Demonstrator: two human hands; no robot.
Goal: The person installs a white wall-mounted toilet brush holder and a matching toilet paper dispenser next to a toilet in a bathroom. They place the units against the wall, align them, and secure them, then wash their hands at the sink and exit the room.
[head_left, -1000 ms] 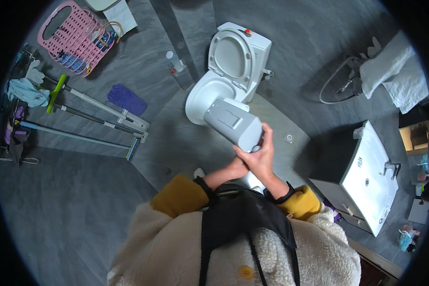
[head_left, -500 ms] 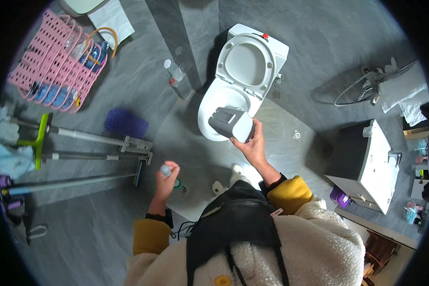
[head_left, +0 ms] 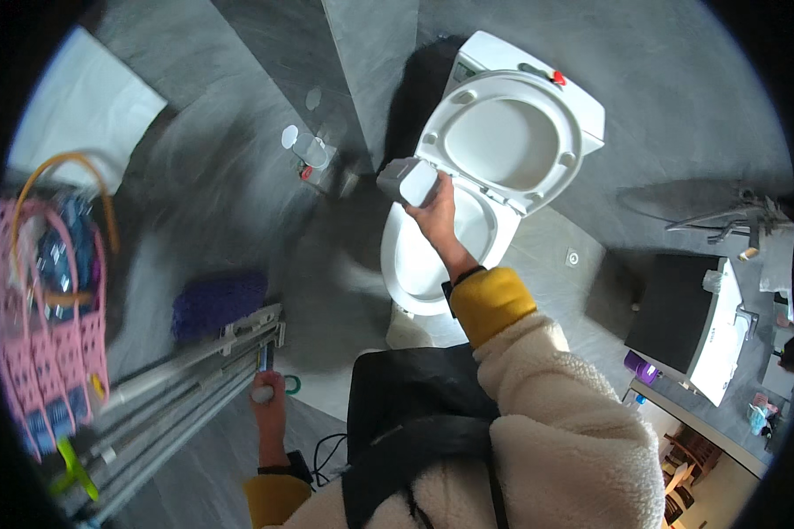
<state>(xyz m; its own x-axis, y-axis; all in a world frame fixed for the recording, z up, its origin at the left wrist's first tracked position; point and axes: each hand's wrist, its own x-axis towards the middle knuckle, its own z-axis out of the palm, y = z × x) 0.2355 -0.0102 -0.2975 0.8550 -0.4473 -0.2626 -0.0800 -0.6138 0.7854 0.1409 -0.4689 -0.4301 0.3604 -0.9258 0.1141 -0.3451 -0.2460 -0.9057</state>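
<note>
My right hand (head_left: 438, 219) is closed on a small grey box-shaped container (head_left: 409, 181) with a pale end. It holds the container above the hinge side of the white toilet (head_left: 420, 298), at the bowl's far left edge. The toilet's seat and lid (head_left: 513, 141) stand raised. My left hand (head_left: 272, 414) is wrapped around a handle with a rounded grey end (head_left: 263, 395), low at the left beside the mop heads. Past that hand shows part of a teal ring (head_left: 293, 384); whether it belongs to the handle is unclear. The handle's far end is hidden.
Several long mop poles (head_left: 185, 375) and a purple mop head (head_left: 216, 304) lie at the left. Beyond them hangs a pink basket (head_left: 84, 344). A clear cup (head_left: 310, 152) is on the wall corner. A vanity (head_left: 679, 304) stands at the right; a floor drain (head_left: 573, 257) is nearer.
My right hand has carried the container from over the bowl's front toward its far left edge, by the hinges. My left hand now shows nearer the mop heads. The whole view has shifted.
</note>
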